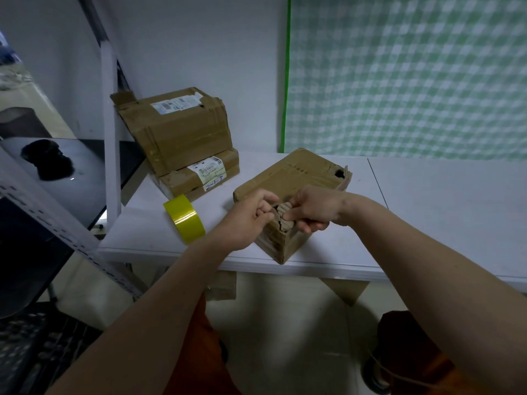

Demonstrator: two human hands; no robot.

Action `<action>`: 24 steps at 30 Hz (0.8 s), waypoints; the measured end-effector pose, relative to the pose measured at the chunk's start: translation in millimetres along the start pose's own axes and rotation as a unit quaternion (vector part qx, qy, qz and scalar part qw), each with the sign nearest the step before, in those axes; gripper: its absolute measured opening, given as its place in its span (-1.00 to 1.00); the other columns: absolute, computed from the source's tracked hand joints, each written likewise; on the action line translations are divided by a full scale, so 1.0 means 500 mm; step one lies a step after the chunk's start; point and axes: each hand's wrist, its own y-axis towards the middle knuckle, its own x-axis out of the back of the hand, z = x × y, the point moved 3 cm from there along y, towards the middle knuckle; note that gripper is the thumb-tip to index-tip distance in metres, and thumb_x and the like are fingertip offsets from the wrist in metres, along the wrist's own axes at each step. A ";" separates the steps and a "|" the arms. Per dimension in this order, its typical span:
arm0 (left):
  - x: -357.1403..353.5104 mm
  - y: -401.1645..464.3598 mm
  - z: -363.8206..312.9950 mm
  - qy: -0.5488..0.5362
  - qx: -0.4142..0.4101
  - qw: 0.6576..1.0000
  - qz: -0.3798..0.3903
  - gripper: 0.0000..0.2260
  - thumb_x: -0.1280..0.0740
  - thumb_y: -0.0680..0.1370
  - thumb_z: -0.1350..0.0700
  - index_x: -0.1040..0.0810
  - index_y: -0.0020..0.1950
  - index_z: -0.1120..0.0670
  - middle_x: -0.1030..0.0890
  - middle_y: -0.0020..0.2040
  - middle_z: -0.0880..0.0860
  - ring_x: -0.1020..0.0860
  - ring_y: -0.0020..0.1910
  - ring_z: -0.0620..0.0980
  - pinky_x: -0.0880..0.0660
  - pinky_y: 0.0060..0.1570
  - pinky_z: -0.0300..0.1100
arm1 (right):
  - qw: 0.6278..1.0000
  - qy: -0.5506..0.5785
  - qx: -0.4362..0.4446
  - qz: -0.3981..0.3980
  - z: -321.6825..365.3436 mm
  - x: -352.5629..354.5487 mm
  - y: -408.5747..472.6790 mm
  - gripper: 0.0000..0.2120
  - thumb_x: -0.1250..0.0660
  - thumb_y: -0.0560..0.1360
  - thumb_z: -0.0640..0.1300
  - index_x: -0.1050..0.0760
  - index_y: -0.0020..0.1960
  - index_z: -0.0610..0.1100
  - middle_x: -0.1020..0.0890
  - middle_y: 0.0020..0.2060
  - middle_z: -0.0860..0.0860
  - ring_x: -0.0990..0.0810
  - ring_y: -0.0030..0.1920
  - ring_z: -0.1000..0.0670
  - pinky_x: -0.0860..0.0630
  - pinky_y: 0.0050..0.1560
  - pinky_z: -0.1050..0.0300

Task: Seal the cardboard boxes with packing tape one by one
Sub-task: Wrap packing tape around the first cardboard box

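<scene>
Presently, a worn cardboard box point(296, 183) lies on the white table point(427, 212), turned so that one corner points toward the near edge. Both hands work at that near corner. The left hand point(251, 220) has its fingers curled, pinching the torn edge of the top at the corner. The right hand point(313, 209) is likewise curled, its fingers clamped on a crumpled wad of brown tape or paper point(285, 213) that sits between the two hands; which material it is cannot be told. A hole shows at the box's far right corner.

A roll of yellow tape point(185, 220) stands on its edge on the table, just left of the left hand and apart from it. Behind the roll, two more boxes are stacked near the wall: a flat lower box point(205, 175) bearing a label and handwritten marks, and a larger upper box point(176, 129) resting tilted on it, with a label on its top.

A green checked cloth point(413, 75) hangs at the right rear. A grey metal rack point(57, 218) stands at the left.
</scene>
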 end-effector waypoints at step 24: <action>-0.028 -0.031 -0.001 0.095 0.049 0.966 -0.233 -0.90 -0.50 0.42 0.05 -0.64 -0.12 0.00 -0.52 -0.11 -0.07 -0.45 -0.08 -0.12 -0.42 -0.13 -0.27 | 0.978 0.121 0.015 -0.169 -0.028 0.013 0.006 -0.71 -0.42 0.44 -0.23 -0.50 -0.44 -0.15 -0.46 -0.66 0.00 -0.29 -0.67 0.10 -0.20 -0.64 0.33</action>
